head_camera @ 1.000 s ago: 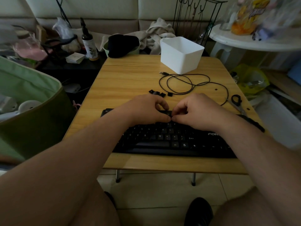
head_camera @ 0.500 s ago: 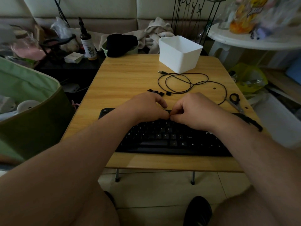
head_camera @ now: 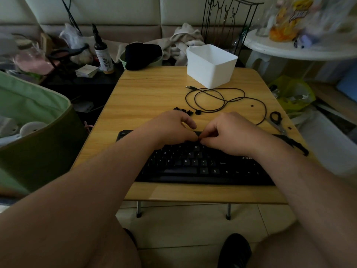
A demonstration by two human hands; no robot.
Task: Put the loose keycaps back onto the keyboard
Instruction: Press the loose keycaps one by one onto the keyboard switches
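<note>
A black keyboard (head_camera: 195, 167) lies along the near edge of the wooden table (head_camera: 154, 93). Both hands sit over its upper key rows with fingers curled. My right hand (head_camera: 229, 132) pinches thumb and forefinger together at the top row, seemingly on a small dark keycap that the fingers mostly hide. My left hand (head_camera: 170, 130) has its thumb tip down right against those fingertips, its index finger raised; what it holds is hidden. Several loose black keycaps (head_camera: 186, 111) lie on the table just beyond my left hand, and one more (head_camera: 197, 112) sits to their right.
A coiled black cable (head_camera: 212, 97) lies behind the hands, with a white bin (head_camera: 210, 66) past it. Scissors (head_camera: 276, 120) rest at the right edge, with two tiny dark bits (head_camera: 252, 105) near them. A green bag (head_camera: 32, 120) stands left of the table.
Both hands stay at the same spot on the keyboard's top rows, fingertips still together. Only small finger shifts show.
</note>
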